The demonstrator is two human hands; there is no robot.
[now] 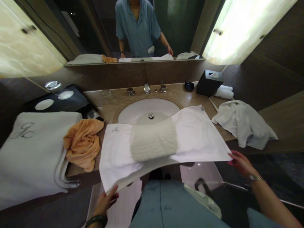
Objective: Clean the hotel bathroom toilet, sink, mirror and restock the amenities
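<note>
While the towel (190,139) spans the sink (142,109), each hand (105,201) (239,163) pinches a corner.

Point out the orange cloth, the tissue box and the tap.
orange cloth (83,142), head view, middle of the crumpled bundle
tissue box (209,84), head view, dark front face
tap (147,88), head view, the metal spout

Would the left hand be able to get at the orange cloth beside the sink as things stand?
Probably not yet: the left hand grips a corner of the white towel, so it is occupied. The orange cloth lies uncovered and close by, with nothing between.
</note>
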